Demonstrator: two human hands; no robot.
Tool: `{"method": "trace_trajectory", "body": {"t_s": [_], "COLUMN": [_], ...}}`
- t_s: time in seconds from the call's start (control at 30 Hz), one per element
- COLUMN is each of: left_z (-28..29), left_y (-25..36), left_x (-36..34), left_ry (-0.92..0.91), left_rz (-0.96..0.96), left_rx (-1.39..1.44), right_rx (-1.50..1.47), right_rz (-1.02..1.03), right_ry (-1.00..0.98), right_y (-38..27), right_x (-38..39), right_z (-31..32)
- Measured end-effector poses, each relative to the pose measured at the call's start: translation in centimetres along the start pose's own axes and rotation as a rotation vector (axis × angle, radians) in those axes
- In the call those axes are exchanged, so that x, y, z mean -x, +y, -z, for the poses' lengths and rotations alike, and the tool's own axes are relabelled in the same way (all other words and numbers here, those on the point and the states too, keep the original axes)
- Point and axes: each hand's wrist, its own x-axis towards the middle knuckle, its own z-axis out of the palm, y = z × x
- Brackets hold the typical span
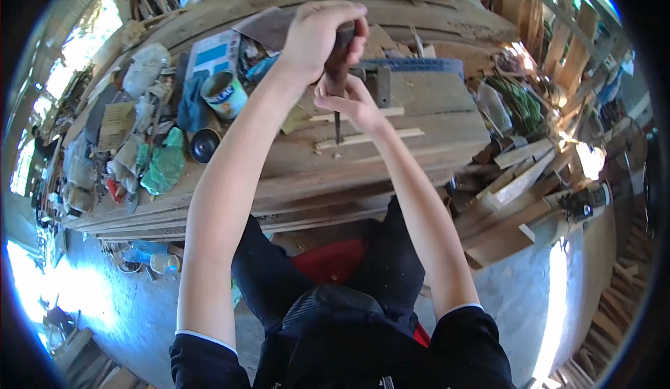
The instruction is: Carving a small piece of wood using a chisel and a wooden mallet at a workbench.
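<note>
My left hand (314,36) is wrapped around the upper part of a dark, wooden-handled tool (338,71), held upright above the wooden workbench (433,110). Lower down on the same tool, the fingers of my right hand (354,104) close around it. A thin, tapering tip points down beside a pale wood strip (373,139); whether it touches the bench I cannot tell. Just behind lies a second pale strip (384,113). Small wood chips (336,156) lie near the tip. The tool's exact kind is unclear.
A blue ruler-like bar (426,65) lies behind the strips. To the left are an open paint can (223,94), a black round cup (204,145), a green plastic bag (165,164) and clutter. Planks (516,180) are piled at right. A plastic bottle (165,262) is below left.
</note>
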Motion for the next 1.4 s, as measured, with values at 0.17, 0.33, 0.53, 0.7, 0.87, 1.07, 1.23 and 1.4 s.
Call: {"method": "trace_trajectory", "body": {"t_s": [0.17,0.33,0.53,0.7,0.87,1.07,1.23,1.4], "left_z": [0.3,1.7,1.5,4.8,9.5,9.0,6.5,6.1], "left_y": [-1.1,-1.0,-1.6,-1.1,-2.9,-6.1,-4.5,-3.9], "left_x": [0.3,1.3,3.2,5.8,13.2,21.2,26.3,28.4], "left_ry": [0.098,0.001,0.015,0.138,0.394,0.608,0.772,0.893], "left_rz": [-0.030,-0.053,-0.166,-0.193,-0.356,-0.419,-0.527,-0.528], "left_rx": [0.055,0.200,0.167,0.374,0.413,0.506,0.563,0.661], "right_rx": [0.076,0.564,0.678,0.734,0.884,0.987,1.148,1.148], "right_rz": [-0.030,0.022,-0.083,-0.033,-0.081,0.011,0.078,0.283], "right_ry": [0.319,0.578,0.549,0.594,0.544,0.448,0.170,-0.175], "right_y": [3.2,7.0,6.4,6.0,5.9,5.9,3.5,2.6], "right_x": [3.2,4.7,4.7,5.0,4.9,5.3,5.0,5.7], "right_z": [7.0,7.8,8.1,7.6,6.8,6.6,4.4,1.7]}}
